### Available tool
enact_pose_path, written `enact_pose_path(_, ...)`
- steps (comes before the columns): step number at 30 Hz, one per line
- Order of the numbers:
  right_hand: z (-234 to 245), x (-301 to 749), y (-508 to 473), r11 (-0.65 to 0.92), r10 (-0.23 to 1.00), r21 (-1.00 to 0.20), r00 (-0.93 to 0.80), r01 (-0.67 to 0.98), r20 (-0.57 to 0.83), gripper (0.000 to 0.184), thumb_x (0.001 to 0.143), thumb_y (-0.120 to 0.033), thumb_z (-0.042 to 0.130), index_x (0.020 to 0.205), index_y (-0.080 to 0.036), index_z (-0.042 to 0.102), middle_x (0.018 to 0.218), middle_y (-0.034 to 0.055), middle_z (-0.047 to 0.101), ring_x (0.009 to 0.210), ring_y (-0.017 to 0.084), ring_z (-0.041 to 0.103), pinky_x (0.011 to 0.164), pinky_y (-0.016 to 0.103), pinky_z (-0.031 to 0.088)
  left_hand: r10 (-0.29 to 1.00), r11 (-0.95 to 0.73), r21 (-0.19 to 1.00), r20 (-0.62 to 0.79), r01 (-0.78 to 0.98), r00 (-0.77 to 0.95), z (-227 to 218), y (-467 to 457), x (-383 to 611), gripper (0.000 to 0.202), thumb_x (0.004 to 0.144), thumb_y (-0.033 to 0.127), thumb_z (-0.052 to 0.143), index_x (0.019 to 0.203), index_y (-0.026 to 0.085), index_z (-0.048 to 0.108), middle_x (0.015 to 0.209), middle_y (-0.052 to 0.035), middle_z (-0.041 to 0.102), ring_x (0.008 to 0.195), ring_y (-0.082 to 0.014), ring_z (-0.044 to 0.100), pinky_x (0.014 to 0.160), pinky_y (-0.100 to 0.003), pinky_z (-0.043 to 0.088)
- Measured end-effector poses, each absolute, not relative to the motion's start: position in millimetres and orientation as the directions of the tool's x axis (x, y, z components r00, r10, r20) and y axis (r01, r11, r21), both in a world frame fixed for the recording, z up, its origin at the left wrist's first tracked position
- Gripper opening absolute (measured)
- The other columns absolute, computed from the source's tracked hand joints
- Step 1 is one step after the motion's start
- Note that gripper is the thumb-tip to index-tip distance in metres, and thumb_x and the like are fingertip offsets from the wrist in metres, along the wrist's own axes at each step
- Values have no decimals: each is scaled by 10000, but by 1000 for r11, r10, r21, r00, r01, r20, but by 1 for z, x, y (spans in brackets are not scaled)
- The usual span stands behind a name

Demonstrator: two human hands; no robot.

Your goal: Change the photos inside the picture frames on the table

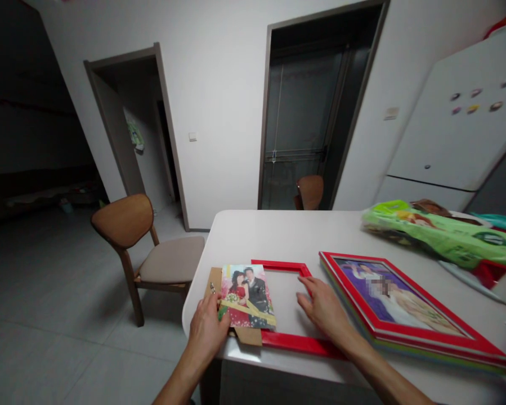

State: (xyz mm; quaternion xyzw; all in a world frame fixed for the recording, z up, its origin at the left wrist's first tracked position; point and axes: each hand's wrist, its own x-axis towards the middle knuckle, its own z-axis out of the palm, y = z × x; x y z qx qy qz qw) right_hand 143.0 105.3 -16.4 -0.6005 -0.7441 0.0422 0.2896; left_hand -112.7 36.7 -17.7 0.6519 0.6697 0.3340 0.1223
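Observation:
An empty red picture frame (287, 342) lies flat near the front edge of the white table (286, 233). Over its left side rests a printed photo (247, 295) on top of a brown cardboard backing (249, 336). My left hand (206, 332) pinches the left edge of the photo and backing, fingers closed on them. My right hand (323, 309) lies flat and spread on the table inside the frame's opening, fingertips by the frame's right rail, holding nothing.
A stack of framed pictures (404, 309), red frame uppermost, sits right of my hands. Green plastic packages (447, 233) lie farther right. A wooden chair (147, 247) stands left of the table, another chair (309, 192) beyond it. A white fridge (459, 124) is at right.

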Motion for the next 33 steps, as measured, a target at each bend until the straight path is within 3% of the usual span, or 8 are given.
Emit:
enact_pose_path(4, -17, 106, 103, 166, 986, -808, -77, 566, 148, 466, 718, -288, 424, 1140, -90, 440, 890, 104, 608, 705, 157, 574, 627, 272, 440, 946, -97, 586, 306, 804, -109, -15, 36, -111, 323, 672, 198, 451, 988, 165, 505, 928, -71, 546, 905, -215, 483, 806, -320, 360)
enact_pose_path(7, -17, 83, 105, -65, 989, -961, -110, 268, -98, 524, 709, -319, 443, 1162, -59, 400, 639, 38, 603, 469, 106, 519, 420, 207, 376, 929, -199, 601, 366, 774, -45, -9, 34, -98, 392, 661, 188, 463, 1050, 145, 483, 1027, -101, 524, 1001, -230, 442, 882, -357, 322)
enact_pose_path(13, 14, 65, 99, -164, 958, -986, -246, -37, -150, 267, 641, -238, 531, 854, -89, 591, 446, -48, 491, 373, 47, 411, 377, 159, 317, 907, -403, 663, 381, 631, 179, -9, 36, -59, 659, 542, 143, 562, 1182, 171, 412, 1302, -95, 327, 1199, -280, 248, 1004, -423, 166)
enact_pose_path(19, 47, 70, 88, 13, 987, -989, -155, -145, 36, 401, 696, -347, 504, 1043, -147, 501, 779, 51, 605, 558, 91, 533, 477, 200, 422, 851, -465, 805, 521, 368, -65, 17, 48, -44, 491, 687, 75, 372, 1161, 177, 445, 1195, -46, 477, 1127, -179, 391, 985, -320, 260)
enact_pose_path(23, 25, 81, 82, -135, 991, -987, -18, -88, -134, 419, 719, -346, 461, 1083, -140, 448, 980, 118, 579, 710, 139, 584, 577, 245, 463, 867, -407, 913, 399, 36, -300, 29, 47, -32, 401, 756, 200, 401, 1152, 147, 436, 1134, -60, 529, 1084, -187, 441, 935, -296, 327)
enact_pose_path(27, 7, 97, 81, -147, 988, -965, -69, -218, -135, 377, 725, -257, 362, 1080, -151, 433, 927, 103, 618, 746, 166, 600, 574, 263, 471, 938, -284, 924, 212, -257, -274, 22, 45, -16, 446, 741, 229, 424, 1171, 114, 395, 1080, -85, 565, 1010, -190, 505, 860, -285, 399)
enact_pose_path(30, 10, 118, 88, -74, 997, -981, -3, -180, -75, 454, 672, -171, 337, 1119, -150, 412, 868, 82, 642, 713, 173, 608, 533, 256, 463, 962, -224, 927, 160, -301, -222, 12, 48, -16, 461, 715, 182, 439, 1170, 117, 394, 1134, -101, 526, 1022, -177, 497, 860, -269, 393)
enact_pose_path(33, 14, 142, 101, -81, 996, -996, 29, -46, -83, 504, 638, -138, 325, 1134, -136, 420, 782, 75, 658, 635, 174, 613, 508, 253, 452, 975, -185, 972, 162, -147, -155, 4, 52, -26, 435, 705, 146, 432, 1139, 108, 434, 1162, -121, 498, 1052, -179, 473, 898, -286, 359)
